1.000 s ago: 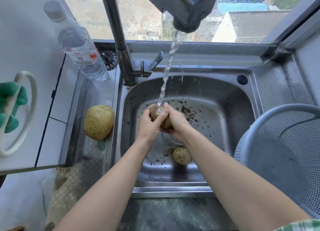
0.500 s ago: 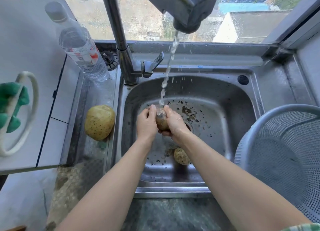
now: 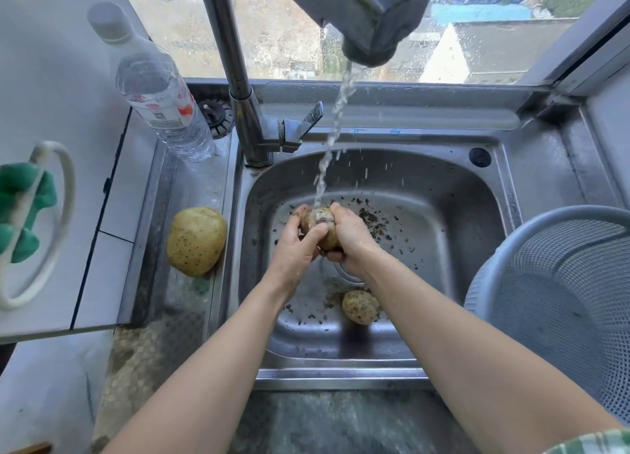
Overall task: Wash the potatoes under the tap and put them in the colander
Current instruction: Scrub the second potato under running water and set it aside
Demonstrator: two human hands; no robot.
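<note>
Because the tap (image 3: 368, 20) pours over the middle of the sink (image 3: 341, 373), the left hand (image 3: 295, 249) and right hand (image 3: 353, 240) both grip one potato (image 3: 324, 223) there, seemingly scrubbing it, with the colander (image 3: 562, 300) near its right edge.

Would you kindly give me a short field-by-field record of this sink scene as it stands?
held potato: under the water stream, above the sink
left hand: grips the held potato, thumb across it
right hand: grips the held potato from the other side
tap: running
small potato: on the sink floor
large potato: on the ledge left of the sink
colander: right of the sink, no potato visible inside
water bottle: behind the large potato
</note>
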